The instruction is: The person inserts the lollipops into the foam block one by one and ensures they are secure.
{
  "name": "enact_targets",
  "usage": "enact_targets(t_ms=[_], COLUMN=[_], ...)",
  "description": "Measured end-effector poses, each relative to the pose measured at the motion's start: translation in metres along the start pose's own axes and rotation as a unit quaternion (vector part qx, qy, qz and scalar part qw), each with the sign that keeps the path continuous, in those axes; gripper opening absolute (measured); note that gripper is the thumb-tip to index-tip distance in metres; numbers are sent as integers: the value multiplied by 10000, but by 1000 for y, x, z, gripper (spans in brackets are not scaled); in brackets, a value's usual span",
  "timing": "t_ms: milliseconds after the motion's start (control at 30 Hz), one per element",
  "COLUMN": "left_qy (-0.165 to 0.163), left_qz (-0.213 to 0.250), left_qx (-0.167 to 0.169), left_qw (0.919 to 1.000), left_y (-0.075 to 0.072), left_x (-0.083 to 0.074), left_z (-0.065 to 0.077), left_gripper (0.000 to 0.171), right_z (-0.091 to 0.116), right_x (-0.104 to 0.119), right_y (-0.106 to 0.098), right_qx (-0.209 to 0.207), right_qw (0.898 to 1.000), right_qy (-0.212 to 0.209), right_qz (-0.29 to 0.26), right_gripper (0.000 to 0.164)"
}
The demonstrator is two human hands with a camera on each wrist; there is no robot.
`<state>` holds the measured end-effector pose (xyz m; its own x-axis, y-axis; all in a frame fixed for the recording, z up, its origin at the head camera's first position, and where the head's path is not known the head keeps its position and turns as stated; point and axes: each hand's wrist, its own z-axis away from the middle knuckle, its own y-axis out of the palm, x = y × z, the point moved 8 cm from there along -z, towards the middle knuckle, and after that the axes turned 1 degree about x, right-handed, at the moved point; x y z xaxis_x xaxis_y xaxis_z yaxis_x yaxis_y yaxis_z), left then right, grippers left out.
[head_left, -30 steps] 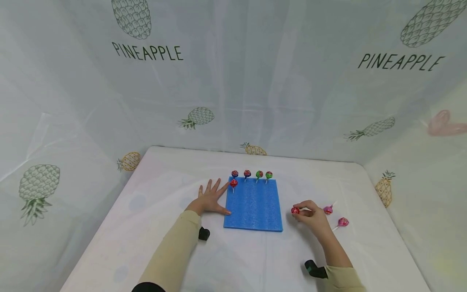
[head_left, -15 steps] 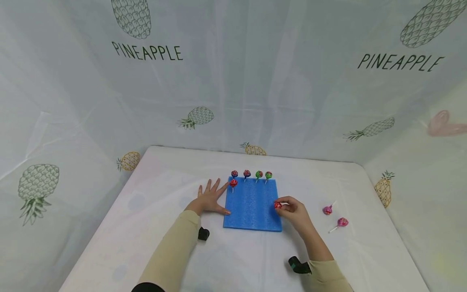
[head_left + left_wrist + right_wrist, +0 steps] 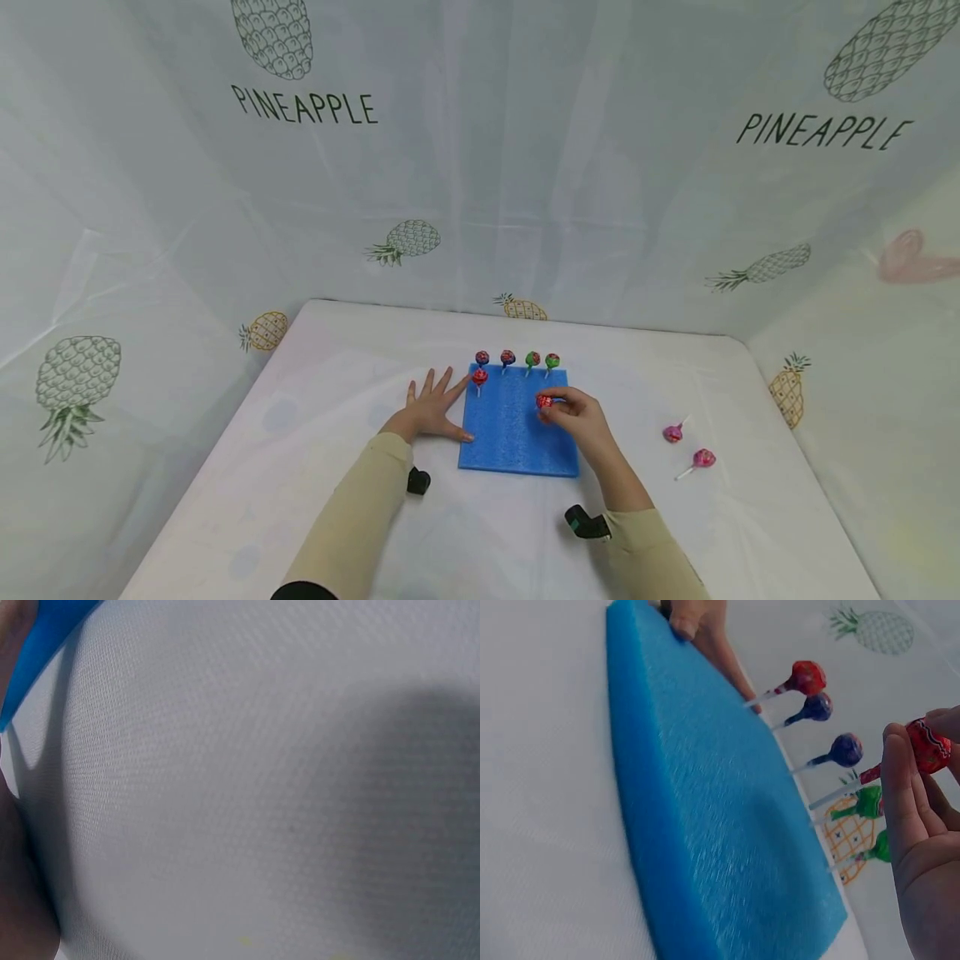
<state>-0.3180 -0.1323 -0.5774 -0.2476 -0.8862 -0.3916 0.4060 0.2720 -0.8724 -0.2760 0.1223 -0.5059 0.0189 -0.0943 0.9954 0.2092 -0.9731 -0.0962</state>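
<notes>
A blue foam board lies flat on the table. Along its far edge stand two dark blue lollipops and two green lollipops, sticks down in the foam; a red lollipop stands in front of the leftmost. My left hand rests with spread fingers at the board's left side, thumb and index touching its edge. Over the right half of the board, my right hand pinches another red lollipop by its wrapped head. Its white stick points down toward the foam in the right wrist view.
Two pink lollipops, one behind the other, lie on the white tablecloth to the right. Black wrist-camera mounts jut from both forearms. A pineapple-print curtain rises behind the table.
My right hand has carried the red lollipop leftward and away from me, from beside the board to above it. The left hand has stayed where it was.
</notes>
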Motion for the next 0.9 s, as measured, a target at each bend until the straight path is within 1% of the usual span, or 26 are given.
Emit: enact_targets(t_ms=[100,200,333,433,533,633,800,900], left_qy=[30,41,-21,-110,-163,-219,-219,-145], left_qz=[-23,54,70,-6,-58,-130,-109,-29], left_qx=[18,36,64,56,26,84,165,88], left_qw=[10000,10000,10000,9999,9998,9996,9996,9999], left_y=[-3,-7,-6,-4,-2,-2,-9,-13], left_x=[-3,-8,-7,-4,-2,-3,-9,-12], left_z=[4,9,8,5,3,3,9,12], left_gripper=[120,119,119,119,119,119,117,117], right_z=[-8,-16,-27,-34,-40,-45,-49,-50], right_x=[2,4,5,8,9,7,7,6], right_y=[7,14,21,25,30,33,38,41], right_qx=[-22,58,157,165,143,83,65,70], right_qw=[10000,9998,9995,9989,9972,9949,9932,9924], right_qy=[32,68,77,-39,-171,-243,-414,-511], right_qz=[67,163,268,436,720,971,1087,1115], right_gripper=[33,35,35,37,38,35,31,31])
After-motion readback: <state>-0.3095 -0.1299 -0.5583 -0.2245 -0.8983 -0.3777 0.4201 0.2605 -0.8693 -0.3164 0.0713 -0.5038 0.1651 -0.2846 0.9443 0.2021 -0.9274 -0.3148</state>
